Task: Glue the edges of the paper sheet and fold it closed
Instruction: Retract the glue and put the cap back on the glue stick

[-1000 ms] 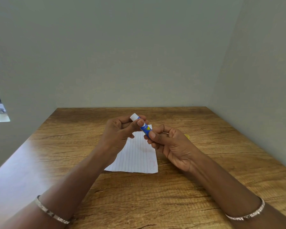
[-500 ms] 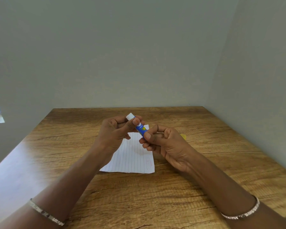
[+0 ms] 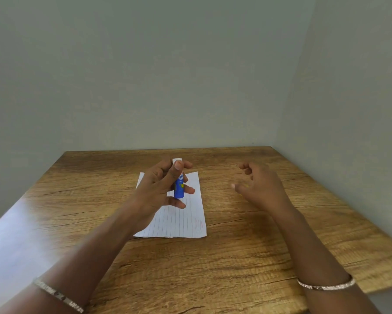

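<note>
Sheet: I see the white lined paper sheet (image 3: 183, 223) lying flat on the brown wooden table (image 3: 235, 264), near its middle.
Stick: the blue plastic glue stick (image 3: 179, 189) stands upright above the sheet's far half, held in my left hand (image 3: 158, 189).
Right hand (image 3: 260, 189): right of the sheet, over bare table, apart from both.
Behind: a plain wall (image 3: 168, 87).

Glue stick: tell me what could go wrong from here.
1. The paper lies loose, with neither hand pressing it; it may slide or crease once the glue stick rubs its edge.
2. The left hand alone grips the glue stick, white end up; turning it down one-handed could drop it. The right hand hovers apart.
</note>
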The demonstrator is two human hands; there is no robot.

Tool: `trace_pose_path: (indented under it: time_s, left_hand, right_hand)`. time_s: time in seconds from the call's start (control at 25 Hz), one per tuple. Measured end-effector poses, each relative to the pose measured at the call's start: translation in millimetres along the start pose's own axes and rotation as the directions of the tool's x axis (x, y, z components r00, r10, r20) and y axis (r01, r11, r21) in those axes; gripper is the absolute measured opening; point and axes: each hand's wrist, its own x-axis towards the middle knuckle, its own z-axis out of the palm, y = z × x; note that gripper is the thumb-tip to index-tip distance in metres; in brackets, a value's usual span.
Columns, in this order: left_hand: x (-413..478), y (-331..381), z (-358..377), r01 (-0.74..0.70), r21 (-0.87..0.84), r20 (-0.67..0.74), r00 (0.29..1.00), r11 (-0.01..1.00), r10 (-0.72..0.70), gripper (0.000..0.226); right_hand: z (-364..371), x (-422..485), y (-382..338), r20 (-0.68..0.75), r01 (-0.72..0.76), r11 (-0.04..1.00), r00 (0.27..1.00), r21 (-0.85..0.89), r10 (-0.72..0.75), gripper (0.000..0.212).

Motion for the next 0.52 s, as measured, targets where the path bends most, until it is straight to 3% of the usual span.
trace_pose_path:
  time_s: [0.12, 0.24, 0.32, 0.36, 0.44, 0.52]
  left_hand:
    - [-0.7, 0.0, 0.8, 0.004, 0.041, 0.032, 0.999, 0.999, -0.005, 0.038]
    - [-0.7, -4.4, 0.8, 0.011, 0.085, 0.075, 0.997, 0.996, -0.018, 0.037]
    - [-0.2, -7.5, 1.7, 0.014, 0.115, 0.086, 0.996, 0.993, -0.024, 0.034]
    - [0.3, -8.8, 2.0, 0.005, 0.139, 0.09, 0.996, 0.99, -0.018, 0.034]
    - [1.3, -9.7, 2.4, -0.005, 0.195, 0.093, 0.996, 0.981, -0.014, 0.035]
    - [2.0, -10.4, 3.1, 0.005, 0.226, 0.089, 0.996, 0.974, -0.026, 0.038]
  right_hand:
    - [6.9, 1.7, 0.1, 0.156, 0.047, 0.995, 0.987, -0.086, -0.033, 0.049]
    - [7.4, 1.8, -2.8, 0.14, 0.043, 0.996, 0.99, -0.084, -0.031, 0.03]
    - [6.2, -0.2, -6.3, 0.076, 0.033, 0.999, 0.996, 0.038, -0.036, 0.027]
    - [5.2, -2.0, -8.3, 0.053, 0.021, 0.981, 0.998, 0.191, -0.031, 0.027]
    - [1.9, -6.4, -15.8, 0.088, -0.025, 0.791, 0.995, 0.612, -0.036, 0.028]
    - [0.4, -11.2, -25.0, 0.115, -0.047, 0.518, 0.988, 0.854, -0.1, 0.026]
